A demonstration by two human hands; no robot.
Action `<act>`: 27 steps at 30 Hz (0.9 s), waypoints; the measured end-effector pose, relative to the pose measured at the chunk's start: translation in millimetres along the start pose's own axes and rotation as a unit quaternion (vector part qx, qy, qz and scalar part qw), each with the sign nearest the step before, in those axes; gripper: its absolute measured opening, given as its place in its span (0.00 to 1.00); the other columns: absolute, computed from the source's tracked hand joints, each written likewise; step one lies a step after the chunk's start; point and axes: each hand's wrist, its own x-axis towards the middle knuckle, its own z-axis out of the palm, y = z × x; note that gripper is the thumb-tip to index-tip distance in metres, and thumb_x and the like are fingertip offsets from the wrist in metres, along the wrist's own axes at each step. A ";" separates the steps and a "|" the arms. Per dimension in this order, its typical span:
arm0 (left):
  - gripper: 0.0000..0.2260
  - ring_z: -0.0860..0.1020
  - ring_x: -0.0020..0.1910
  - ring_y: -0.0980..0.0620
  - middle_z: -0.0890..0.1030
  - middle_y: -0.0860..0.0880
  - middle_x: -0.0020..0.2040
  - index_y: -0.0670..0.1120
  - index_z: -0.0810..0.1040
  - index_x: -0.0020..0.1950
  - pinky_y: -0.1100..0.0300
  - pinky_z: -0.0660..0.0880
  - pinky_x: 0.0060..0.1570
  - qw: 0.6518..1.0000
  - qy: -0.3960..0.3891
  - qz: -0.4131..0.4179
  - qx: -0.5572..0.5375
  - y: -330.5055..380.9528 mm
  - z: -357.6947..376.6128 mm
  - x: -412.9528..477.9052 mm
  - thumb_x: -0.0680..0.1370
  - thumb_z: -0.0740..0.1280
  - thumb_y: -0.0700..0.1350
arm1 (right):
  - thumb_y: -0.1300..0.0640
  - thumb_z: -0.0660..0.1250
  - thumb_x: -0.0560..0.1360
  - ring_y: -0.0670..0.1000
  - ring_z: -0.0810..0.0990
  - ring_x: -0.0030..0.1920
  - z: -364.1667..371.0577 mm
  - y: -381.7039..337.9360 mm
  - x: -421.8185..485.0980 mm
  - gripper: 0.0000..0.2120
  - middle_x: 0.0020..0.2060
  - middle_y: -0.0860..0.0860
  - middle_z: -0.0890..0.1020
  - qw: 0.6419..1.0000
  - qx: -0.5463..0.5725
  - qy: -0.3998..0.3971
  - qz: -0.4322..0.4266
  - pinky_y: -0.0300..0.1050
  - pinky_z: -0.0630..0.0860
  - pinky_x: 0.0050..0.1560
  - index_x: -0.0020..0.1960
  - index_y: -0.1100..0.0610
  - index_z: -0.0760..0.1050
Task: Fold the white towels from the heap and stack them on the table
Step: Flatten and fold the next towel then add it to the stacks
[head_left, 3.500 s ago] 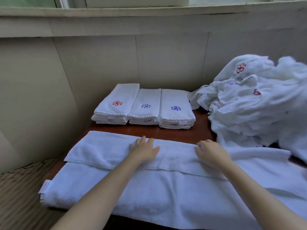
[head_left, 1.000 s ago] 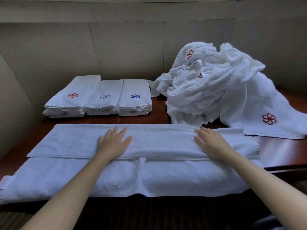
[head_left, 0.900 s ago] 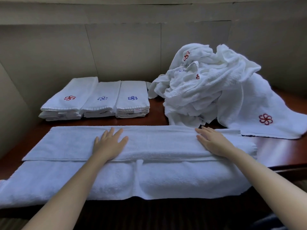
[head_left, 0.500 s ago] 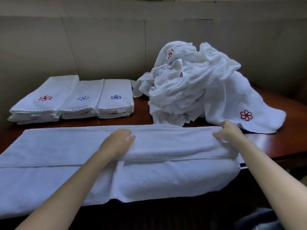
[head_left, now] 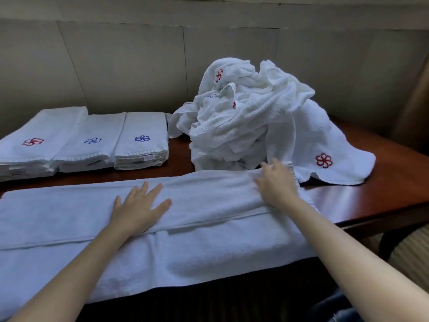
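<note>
A long white towel [head_left: 204, 242] lies across the front of the wooden table [head_left: 385, 182], folded lengthwise with its upper flap laid over the lower part. My left hand [head_left: 139, 205] rests flat on that flap near the middle, fingers spread. My right hand [head_left: 277, 182] lies on the flap's right end, fingers extended and slightly blurred. Behind it rises the heap of crumpled white towels [head_left: 253, 117], with red and blue flower emblems showing. Three stacks of folded towels [head_left: 90, 140] stand in a row at the back left.
A beige panelled wall [head_left: 139, 61] closes off the back of the table. One towel from the heap [head_left: 325, 156] drapes toward the right, over bare wood. The table's right edge and a dark leg [head_left: 392, 242] show above a patterned floor.
My left hand has flattened with fingers spread on the flap. My right hand has moved inward along the right end of the towel. The view has shifted slightly.
</note>
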 end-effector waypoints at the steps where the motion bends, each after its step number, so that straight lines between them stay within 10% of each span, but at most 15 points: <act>1: 0.30 0.45 0.78 0.51 0.43 0.54 0.79 0.63 0.45 0.77 0.41 0.44 0.73 1.000 0.001 -0.006 0.002 -1.9 0.5 1.4 0.76 0.45 0.70 | 0.44 0.54 0.80 0.59 0.60 0.72 7.8 -8.0 -2.8 0.26 0.73 0.58 0.60 0.998 0.016 -0.048 -0.046 0.56 0.59 0.70 0.73 0.56 0.59; 15: 0.29 0.43 0.78 0.53 0.42 0.53 0.79 0.64 0.44 0.76 0.45 0.42 0.73 0.998 -0.002 0.060 0.008 -15.6 2.9 -17.9 0.77 0.45 0.68 | 0.44 0.50 0.80 0.57 0.55 0.75 5.9 6.5 30.2 0.27 0.77 0.55 0.54 0.985 0.030 -0.172 0.012 0.55 0.52 0.74 0.77 0.51 0.53; 18: 0.28 0.45 0.78 0.52 0.44 0.52 0.79 0.62 0.46 0.77 0.46 0.44 0.73 1.000 0.012 0.020 0.007 -25.3 -0.2 -21.9 0.78 0.47 0.67 | 0.54 0.56 0.77 0.61 0.68 0.64 -8.3 -33.3 20.0 0.21 0.66 0.59 0.67 0.988 -0.060 -0.139 0.015 0.50 0.66 0.59 0.68 0.59 0.66; 22: 0.29 0.46 0.78 0.51 0.45 0.52 0.79 0.61 0.47 0.77 0.46 0.45 0.74 1.000 0.016 -0.011 0.004 -26.3 -1.5 -21.8 0.78 0.46 0.67 | 0.57 0.61 0.75 0.56 0.72 0.43 -16.7 -100.8 -17.2 0.04 0.44 0.54 0.73 0.997 -0.014 -0.029 -0.069 0.42 0.62 0.33 0.44 0.57 0.67; 27: 0.29 0.46 0.78 0.51 0.45 0.52 0.79 0.61 0.47 0.77 0.45 0.45 0.74 1.000 0.020 -0.020 0.002 -25.7 0.4 -17.7 0.78 0.45 0.67 | 0.60 0.62 0.73 0.50 0.71 0.38 -33.0 -100.7 -40.8 0.06 0.38 0.51 0.75 0.959 0.037 -0.224 -0.172 0.40 0.66 0.35 0.45 0.60 0.76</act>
